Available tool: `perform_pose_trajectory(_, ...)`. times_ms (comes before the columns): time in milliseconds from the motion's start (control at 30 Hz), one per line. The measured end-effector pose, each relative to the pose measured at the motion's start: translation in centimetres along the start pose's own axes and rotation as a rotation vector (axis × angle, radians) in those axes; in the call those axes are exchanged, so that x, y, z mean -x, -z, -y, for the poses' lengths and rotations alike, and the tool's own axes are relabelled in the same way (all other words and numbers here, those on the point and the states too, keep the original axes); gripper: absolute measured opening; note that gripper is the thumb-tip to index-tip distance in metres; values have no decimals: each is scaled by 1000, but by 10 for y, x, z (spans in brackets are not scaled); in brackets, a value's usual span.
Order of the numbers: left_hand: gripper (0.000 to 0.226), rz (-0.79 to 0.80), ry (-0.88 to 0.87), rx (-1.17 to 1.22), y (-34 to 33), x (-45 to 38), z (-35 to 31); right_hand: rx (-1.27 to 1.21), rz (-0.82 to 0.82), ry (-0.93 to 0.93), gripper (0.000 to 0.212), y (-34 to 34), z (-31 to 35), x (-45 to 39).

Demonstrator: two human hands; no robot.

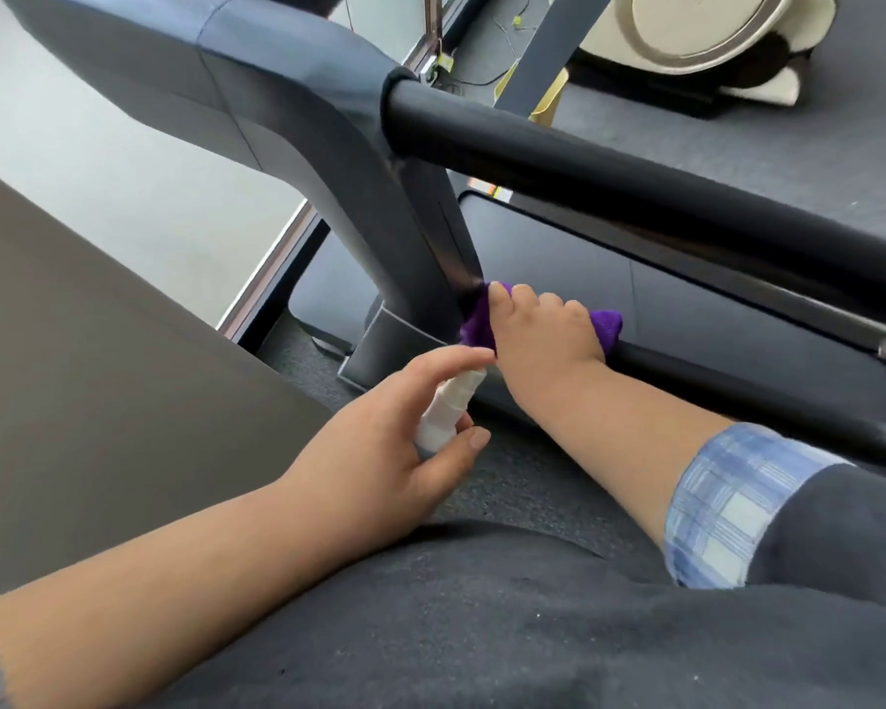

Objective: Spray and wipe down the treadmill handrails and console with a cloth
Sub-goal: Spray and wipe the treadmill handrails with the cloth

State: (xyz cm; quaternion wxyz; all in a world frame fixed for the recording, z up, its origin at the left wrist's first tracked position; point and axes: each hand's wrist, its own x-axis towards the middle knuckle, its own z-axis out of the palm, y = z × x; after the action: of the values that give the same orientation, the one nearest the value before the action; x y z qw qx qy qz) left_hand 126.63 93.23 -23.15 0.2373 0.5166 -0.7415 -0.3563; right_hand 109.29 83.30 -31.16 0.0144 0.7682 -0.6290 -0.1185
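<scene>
Pressing purple cloth point(482, 327) against treadmill upright point(430, 237), right hand point(543, 332).

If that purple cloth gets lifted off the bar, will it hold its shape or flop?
Probably flop: the purple cloth bunches and folds under the right hand. It looks soft and fuzzy, so likely light and grippy rather than slippery on the lower bar.

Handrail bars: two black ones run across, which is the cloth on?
The lower bar. The right hand presses the purple cloth on it by the upright; the thicker upper bar is untouched.
</scene>
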Motion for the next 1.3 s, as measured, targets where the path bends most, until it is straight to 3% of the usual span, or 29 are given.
perform_pose_trajectory(100, 59, 12, -4, 27, 10, -2, 4, -5, -30, 19, 73, -4, -27, 15)
perform_pose_trajectory(267, 54, 28, -20, 45, 28, -5, 19, 26, -20, -59, 78, -5, -49, 37)
perform_pose_trajectory(367, 54, 33, -25, 51, 35, -10, 28, 46, 3, -142, 73, -3, -28, 26)
perform_pose_trajectory(533, 54, 86, -55, 60, 38, -17, 37, -12, 13, -206, 44, 5, 23, -4)
perform_pose_trajectory(667, 54, 171, -101, 67, 27, -25, 33, -53, 19, -223, 63, 4, 24, -10)
perform_pose_trajectory(800, 56, 244, -175, 77, 21, -34, 25, -81, -27, -226, 56, -6, -11, 8)
perform_pose_trajectory(1033, 55, 283, -212, 31, 29, -42, 32, -201, 113, -314, 53, 5, -72, 50)
perform_pose_trajectory(1300, 56, 250, -231, 5, 38, -48, 45, -130, 52, -213, 45, 11, -16, 7)
